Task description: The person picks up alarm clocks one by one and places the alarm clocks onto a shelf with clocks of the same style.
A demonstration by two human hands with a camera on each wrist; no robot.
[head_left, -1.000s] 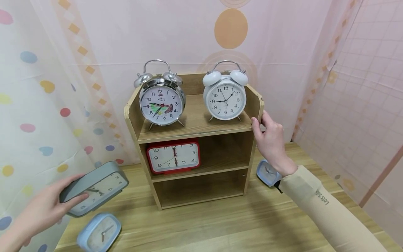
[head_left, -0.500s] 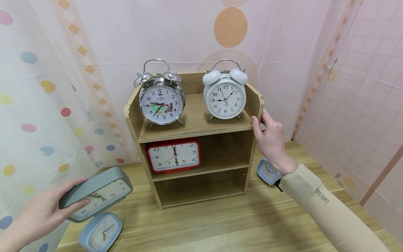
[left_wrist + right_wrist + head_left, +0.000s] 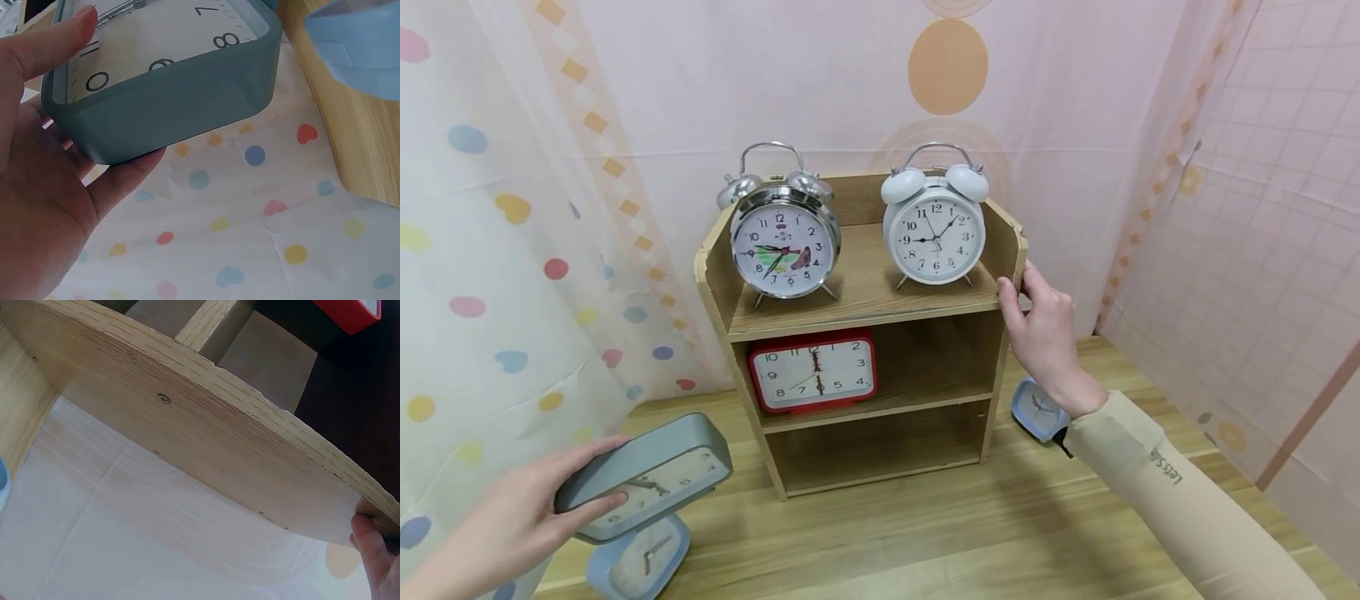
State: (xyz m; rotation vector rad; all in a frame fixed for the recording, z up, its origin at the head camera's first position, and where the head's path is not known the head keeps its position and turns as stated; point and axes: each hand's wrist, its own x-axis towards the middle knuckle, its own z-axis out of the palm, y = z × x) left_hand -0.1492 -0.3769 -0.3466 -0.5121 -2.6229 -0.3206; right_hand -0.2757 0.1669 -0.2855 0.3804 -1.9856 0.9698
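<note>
L hand (image 3: 523,507) pinching grey-green clock (image 3: 651,471), near left by blue clock (image 3: 658,554), R hand (image 3: 1048,342) pinching wooden shelf (image 3: 868,320), rt edge

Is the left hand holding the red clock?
No, the left hand grips a grey-green clock, while the red clock stands on the middle shelf.

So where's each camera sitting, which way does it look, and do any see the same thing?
Head: worn on the head, looking forward and down at the shelf; the left hand, right hand and a sleeve show.
Left wrist: worn there, facing the gray clock; the left hand shows.
Right wrist: worn there, facing the shelf's side; part of the right hand shows.
Shared: head and left wrist see the gray clock; head and right wrist, the red clock.
</note>
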